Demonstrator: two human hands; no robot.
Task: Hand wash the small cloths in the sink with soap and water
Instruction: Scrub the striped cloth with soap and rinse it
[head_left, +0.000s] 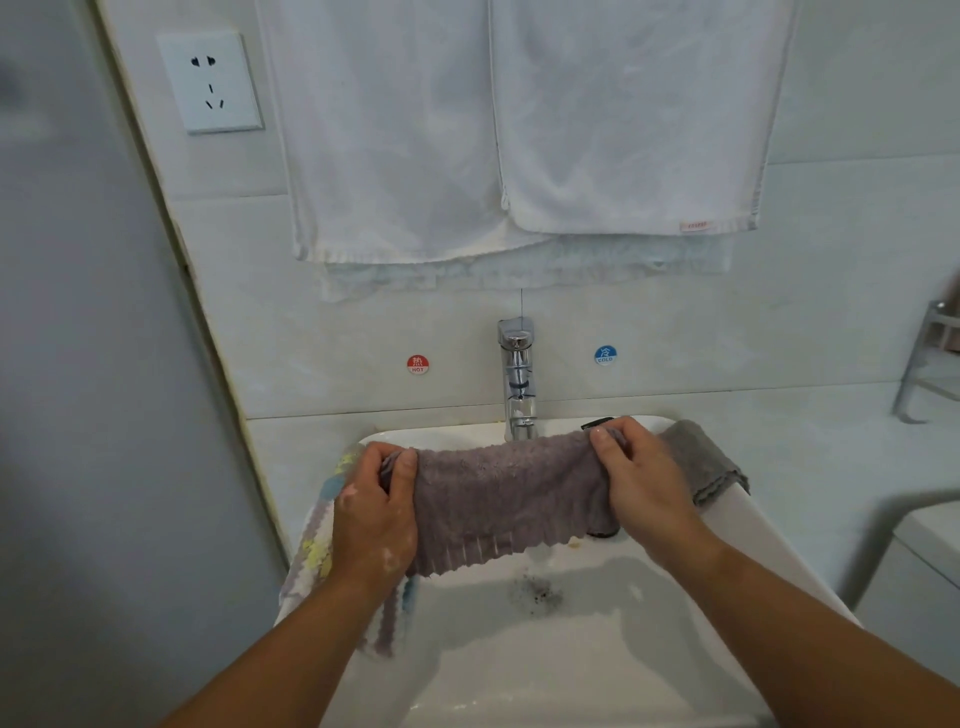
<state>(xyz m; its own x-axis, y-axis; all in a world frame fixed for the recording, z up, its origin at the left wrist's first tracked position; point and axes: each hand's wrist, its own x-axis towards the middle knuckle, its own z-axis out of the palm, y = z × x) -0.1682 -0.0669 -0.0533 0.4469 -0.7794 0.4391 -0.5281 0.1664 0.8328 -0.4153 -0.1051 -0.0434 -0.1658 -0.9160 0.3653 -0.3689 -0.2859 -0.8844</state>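
A mauve ribbed cloth (506, 496) hangs stretched over the white sink (545, 670), held up by both hands. My left hand (371, 517) grips its left end, and soap suds cling to that hand. My right hand (641, 480) grips its right end. A striped multicoloured cloth (317, 540) is draped over the sink's left rim. A grey cloth (701, 460) lies on the right rim behind my right hand. Shallow water with dark specks sits in the basin.
A chrome faucet (518, 379) stands at the back of the sink between a red hot sticker (417, 364) and a blue cold sticker (605, 355). White towels (514, 124) hang on the wall above. A wall socket (210, 83) is upper left; a metal rack (930, 358) stands right.
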